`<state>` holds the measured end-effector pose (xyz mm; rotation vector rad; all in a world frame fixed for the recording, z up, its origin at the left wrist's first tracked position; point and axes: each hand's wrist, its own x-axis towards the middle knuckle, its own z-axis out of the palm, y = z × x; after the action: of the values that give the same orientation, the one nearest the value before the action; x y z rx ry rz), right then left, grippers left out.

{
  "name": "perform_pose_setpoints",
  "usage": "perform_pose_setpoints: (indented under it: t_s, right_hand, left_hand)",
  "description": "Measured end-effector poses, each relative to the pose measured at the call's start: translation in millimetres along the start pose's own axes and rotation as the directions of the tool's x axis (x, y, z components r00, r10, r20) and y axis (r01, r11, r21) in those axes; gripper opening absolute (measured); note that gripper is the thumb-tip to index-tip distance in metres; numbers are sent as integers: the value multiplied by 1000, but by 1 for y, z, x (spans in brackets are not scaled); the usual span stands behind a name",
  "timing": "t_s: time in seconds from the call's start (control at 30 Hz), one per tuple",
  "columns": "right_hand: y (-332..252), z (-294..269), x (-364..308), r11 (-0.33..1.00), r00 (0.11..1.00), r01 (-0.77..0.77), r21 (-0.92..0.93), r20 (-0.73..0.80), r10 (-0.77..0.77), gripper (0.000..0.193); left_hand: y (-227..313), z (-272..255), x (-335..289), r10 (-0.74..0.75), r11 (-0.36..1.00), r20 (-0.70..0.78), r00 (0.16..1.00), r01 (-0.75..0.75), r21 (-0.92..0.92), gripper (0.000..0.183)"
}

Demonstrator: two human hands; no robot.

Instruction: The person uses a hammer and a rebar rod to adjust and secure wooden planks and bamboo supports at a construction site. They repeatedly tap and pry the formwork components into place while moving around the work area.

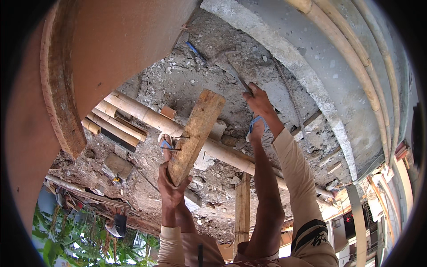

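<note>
My left hand (171,188) grips the lower end of a short, thick wooden board (199,127), which slants up and away from me. Two nails (171,149) stick out of the board's left side. Farther right, my right hand (259,103) is closed round the handle of a hammer (239,76). The hammer's head is blurred and points away from me, apart from the board. Beneath the board runs a long bamboo pole (222,152). My feet in blue-strapped sandals (257,122) stand on either side.
Rubble and dirt (155,84) cover the ground. More bamboo poles (116,127) lie at left beside a brick piece (168,111). A blue-handled item (195,51) lies farther off. A concrete ledge (307,75) curves along the right, and an orange-brown wall (120,40) stands left. A person (116,225) is at lower left.
</note>
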<state>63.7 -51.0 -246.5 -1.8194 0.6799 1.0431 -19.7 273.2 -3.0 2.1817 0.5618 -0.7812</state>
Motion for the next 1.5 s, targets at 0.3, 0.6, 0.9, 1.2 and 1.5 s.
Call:
perform_pose_setpoints:
  t_s: [0.3, 0.6, 0.9, 1.2, 1.5]
  right_hand:
    - [126, -49, -192, 989, 954, -97, 112, -274, 124, 29]
    - [145, -61, -222, 900, 869, -107, 423, -400, 291, 22]
    - [101, -80, -201, 854, 849, 213, 475, -522, 79, 18]
    - [47, -124, -180, 966, 839, 187, 177, -540, -64, 25]
    - [-14, -139, -199, 901, 821, 342, 266, -551, -149, 40]
  left_hand:
    - [132, 159, 166, 486, 870, -37, 873, -487, -76, 69]
    - [138, 285, 255, 592, 804, 73, 803, -594, 12, 73]
    - [141, 303, 265, 94, 748, 152, 984, 31, -663, 69]
    - [109, 322, 260, 39, 736, -14, 999, -38, -676, 81]
    - [76, 339, 248, -29, 733, -60, 998, -19, -680, 82]
